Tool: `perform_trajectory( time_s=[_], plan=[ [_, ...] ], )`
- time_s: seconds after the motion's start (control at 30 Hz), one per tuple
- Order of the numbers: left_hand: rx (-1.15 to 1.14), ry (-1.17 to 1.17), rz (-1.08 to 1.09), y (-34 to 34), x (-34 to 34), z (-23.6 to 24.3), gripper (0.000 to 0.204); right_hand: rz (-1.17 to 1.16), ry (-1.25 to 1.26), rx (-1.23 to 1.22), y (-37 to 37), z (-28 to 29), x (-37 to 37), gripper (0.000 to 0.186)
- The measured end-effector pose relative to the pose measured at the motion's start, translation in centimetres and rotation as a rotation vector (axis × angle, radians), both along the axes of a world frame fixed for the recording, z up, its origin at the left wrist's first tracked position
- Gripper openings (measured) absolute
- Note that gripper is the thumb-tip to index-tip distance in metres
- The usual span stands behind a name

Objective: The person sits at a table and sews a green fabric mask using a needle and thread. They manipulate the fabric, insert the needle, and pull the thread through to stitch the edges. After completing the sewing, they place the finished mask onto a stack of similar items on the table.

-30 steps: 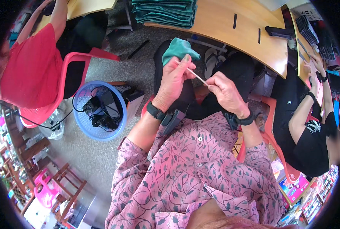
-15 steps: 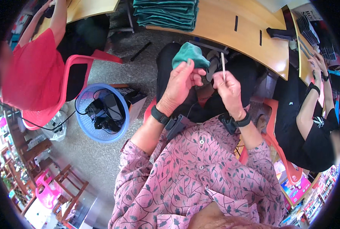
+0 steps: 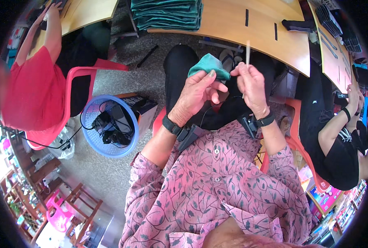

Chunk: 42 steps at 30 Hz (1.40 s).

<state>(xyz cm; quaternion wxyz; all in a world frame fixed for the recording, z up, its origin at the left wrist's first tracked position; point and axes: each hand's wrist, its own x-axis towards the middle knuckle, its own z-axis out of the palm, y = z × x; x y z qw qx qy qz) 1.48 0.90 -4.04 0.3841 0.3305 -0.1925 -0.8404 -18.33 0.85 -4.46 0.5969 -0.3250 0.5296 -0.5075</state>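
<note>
Over my lap, my left hand (image 3: 195, 93) pinches a small green velvet pouch (image 3: 208, 65) between thumb and fingers. The pouch bulges upward like a cap, and its lower side is partly behind my fingers. Just to the right, my right hand (image 3: 252, 84) is closed on a thin pale stick (image 3: 248, 53), which points up and away from me. The fingertips of that hand come close to the pouch's right corner; whether they touch it I cannot tell.
A stack of green velvet pieces (image 3: 167, 14) lies on the wooden table (image 3: 221, 18) ahead. At left, a blue basket (image 3: 134, 140) holds black adapters and cables. A person in red (image 3: 37, 91) sits left; another in black (image 3: 337, 165) works at right. Red chairs flank me.
My right hand has risen slightly, and the stick now stands higher beside the pouch. The pouch is still in my left hand. At right, the other person's hands have shifted nearer to their body.
</note>
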Motion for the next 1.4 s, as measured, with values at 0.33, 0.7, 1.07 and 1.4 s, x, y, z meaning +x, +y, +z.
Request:
perform_trajectory(
  time_s=[0.33, 0.7, 1.07, 1.4],
  plan=[
    [-0.034, -0.102, -0.058, 0.4, -0.6, 0.0, 0.025, -0.028, -0.118, -0.009, 0.5, -0.1, 0.7, 0.013],
    [-0.364, -0.579, -0.005, 1.1, -0.9, 0.6, 0.018, -0.108, -0.134, -0.029, 0.0, 0.6, -0.2, 0.010],
    [-1.216, -1.282, 0.290, 0.9, -1.2, 0.8, 0.013, -0.060, -0.209, -0.035, 0.2, 0.8, -0.5, 0.011],
    [-0.990, -0.987, 0.275, 1.1, -1.7, -0.1, 0.012, 0.040, -0.087, -0.053, -0.3, 1.1, -0.4, 0.025]
  ],
)
